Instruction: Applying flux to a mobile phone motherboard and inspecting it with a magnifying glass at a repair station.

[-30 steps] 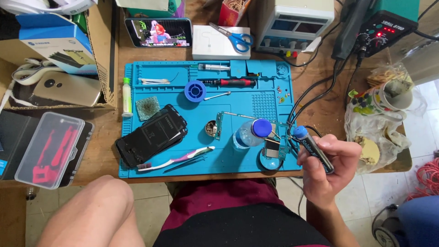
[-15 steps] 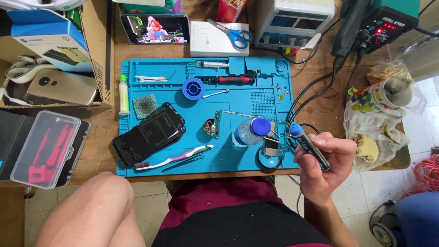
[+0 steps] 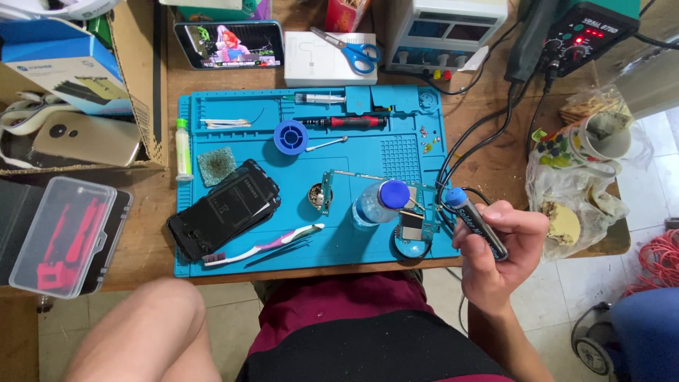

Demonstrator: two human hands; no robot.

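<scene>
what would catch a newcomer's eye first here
The bright blue work mat fills the middle of the wooden desk, with a dark phone lying on its left part. At its right edge the right hand holds a black soldering iron beside a circuit board and a small blue-capped bottle. The left hand is out of view.

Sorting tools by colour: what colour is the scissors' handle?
Blue, on the scissors, clearest in the head view.

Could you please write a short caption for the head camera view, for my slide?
Right hand holding a black soldering iron beside a circuit board on a blue repair mat.
</scene>
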